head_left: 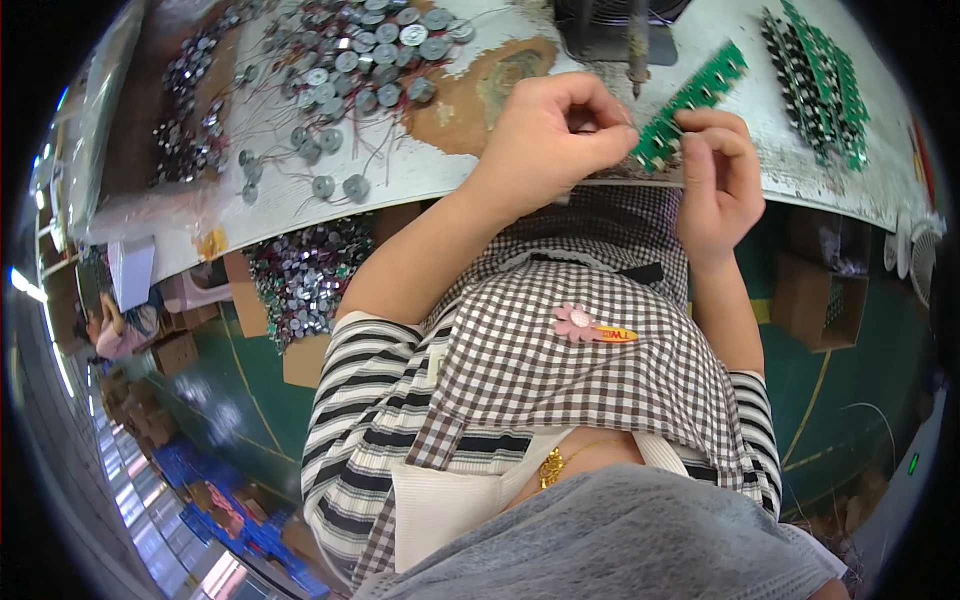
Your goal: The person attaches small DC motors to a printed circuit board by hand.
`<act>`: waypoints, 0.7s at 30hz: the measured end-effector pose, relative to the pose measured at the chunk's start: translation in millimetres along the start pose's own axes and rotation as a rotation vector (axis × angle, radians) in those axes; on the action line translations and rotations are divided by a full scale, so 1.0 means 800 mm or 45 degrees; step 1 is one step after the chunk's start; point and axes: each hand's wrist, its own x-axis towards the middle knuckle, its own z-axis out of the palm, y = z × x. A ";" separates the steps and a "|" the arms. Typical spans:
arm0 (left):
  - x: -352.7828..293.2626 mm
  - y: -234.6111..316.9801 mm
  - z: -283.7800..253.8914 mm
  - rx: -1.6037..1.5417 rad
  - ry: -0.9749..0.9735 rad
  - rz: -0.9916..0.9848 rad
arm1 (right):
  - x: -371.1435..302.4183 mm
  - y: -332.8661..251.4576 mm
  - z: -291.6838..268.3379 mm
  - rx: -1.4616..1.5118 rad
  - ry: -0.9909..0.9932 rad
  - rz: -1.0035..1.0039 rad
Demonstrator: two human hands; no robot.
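A long green circuit board (690, 98) lies slanted on the worktable, small parts along it. At its near left end, my left hand (555, 135) has thumb and forefinger pinched together; whatever is between them is hidden. Beside the board's right edge is my right hand (722, 180), its fingers curled and thumb raised toward the forefinger. What it grips is too small to make out. Just above the board, a soldering iron (638, 60) points its tip downward, apart from both hands.
Round metal motors (385, 55) with thin red wires are heaped at the table's left. More green circuit boards (820, 85) are stacked at the right. An open box of small metal parts (305, 275) stands below the table edge; a cardboard box (825, 300) is at right.
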 end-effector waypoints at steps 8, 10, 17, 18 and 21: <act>0.014 0.077 -0.090 1.170 0.875 0.409 | -0.011 0.011 -0.002 -0.003 0.025 0.194; 0.023 0.079 -0.127 1.169 0.923 0.285 | -0.009 0.014 -0.005 -0.003 0.025 0.185; 0.058 0.016 -0.189 1.685 0.394 0.627 | -0.008 0.014 0.001 0.051 -0.010 0.193; 0.065 0.002 -0.185 2.175 0.436 0.319 | -0.009 0.015 0.000 0.041 -0.006 0.190; 0.071 0.006 -0.183 2.159 0.397 0.447 | -0.010 0.015 -0.001 0.007 0.001 0.185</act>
